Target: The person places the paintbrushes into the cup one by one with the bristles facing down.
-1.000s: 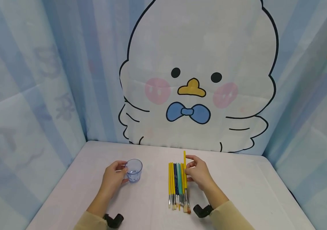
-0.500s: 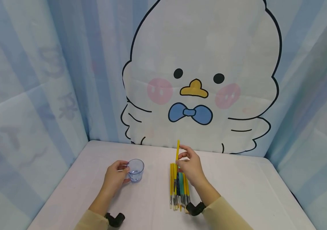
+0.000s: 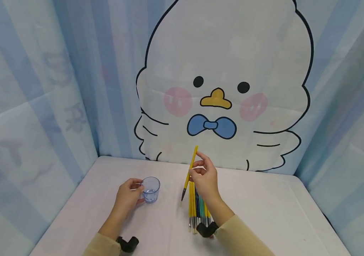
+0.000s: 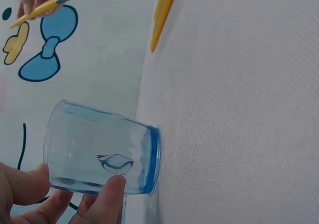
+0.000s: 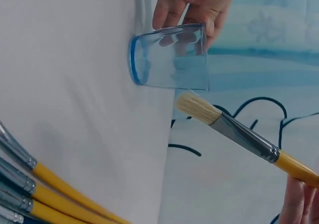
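My left hand [image 3: 127, 195] holds a clear bluish drinking glass [image 3: 151, 193] by its left side. The glass [image 4: 94, 139] stands upright on the table, thumb near its rim and a finger low on its wall. Raised over the table, my right hand [image 3: 206, 179] pinches a yellow paintbrush [image 3: 192, 164] by the handle, tilted with bristles down. The right wrist view shows that paintbrush's pale, broad bristles [image 5: 197, 107] close to the mouth of the glass [image 5: 172, 59]; whether they touch cannot be told. A row of paintbrushes [image 3: 192, 202] lies below my right hand, partly hidden by the forearm.
The white tabletop [image 3: 265, 209] reaches back to a hanging cloth [image 3: 221, 149] printed with a cartoon bird. Striped blue curtains [image 3: 31, 106] close off both sides. A black wrist device [image 3: 128, 244] sits at each sleeve, the right one over the brush tips.
My right hand has lifted a yellow paintbrush off the row and carried it left and upward, tilting its bristles toward the glass. My left hand and the glass have stayed in place.
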`<state>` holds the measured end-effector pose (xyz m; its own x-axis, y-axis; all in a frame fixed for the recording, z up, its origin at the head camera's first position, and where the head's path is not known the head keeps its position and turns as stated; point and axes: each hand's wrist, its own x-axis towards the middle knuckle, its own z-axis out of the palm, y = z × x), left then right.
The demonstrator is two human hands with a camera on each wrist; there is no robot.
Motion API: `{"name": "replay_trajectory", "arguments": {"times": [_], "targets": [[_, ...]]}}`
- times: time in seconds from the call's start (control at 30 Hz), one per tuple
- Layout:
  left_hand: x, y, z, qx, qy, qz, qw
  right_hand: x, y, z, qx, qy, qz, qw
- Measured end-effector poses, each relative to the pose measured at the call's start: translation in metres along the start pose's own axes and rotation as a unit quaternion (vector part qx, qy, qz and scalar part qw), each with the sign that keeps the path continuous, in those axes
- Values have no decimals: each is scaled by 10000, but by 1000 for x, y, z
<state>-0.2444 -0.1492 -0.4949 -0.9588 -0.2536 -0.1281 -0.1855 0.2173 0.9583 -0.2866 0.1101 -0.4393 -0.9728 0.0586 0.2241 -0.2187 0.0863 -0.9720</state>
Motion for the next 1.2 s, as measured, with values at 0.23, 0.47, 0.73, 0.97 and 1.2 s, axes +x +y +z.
{"name": "replay_trajectory", "arguments": {"times": [0.23, 0.47, 0.73, 0.97, 1.2], "targets": [[1, 0, -1, 9, -22, -55, 10000, -1, -9, 19, 159, -132, -354, 9992], [1, 0, -2, 52, 11, -40, 10000, -2, -12, 40, 272, -200, -638, 9974], [3, -2, -1, 43, -5, -85, 10000, 1, -16, 61, 626, -97, -836, 9945], [4, -2, -1, -42, -6, -78, 10000, 3, -19, 78, 1004, 68, -998, 9899], [5, -3, 0, -98, -32, -139, 9999, 2, -20, 93, 1025, 154, -1071, 9888]]}}
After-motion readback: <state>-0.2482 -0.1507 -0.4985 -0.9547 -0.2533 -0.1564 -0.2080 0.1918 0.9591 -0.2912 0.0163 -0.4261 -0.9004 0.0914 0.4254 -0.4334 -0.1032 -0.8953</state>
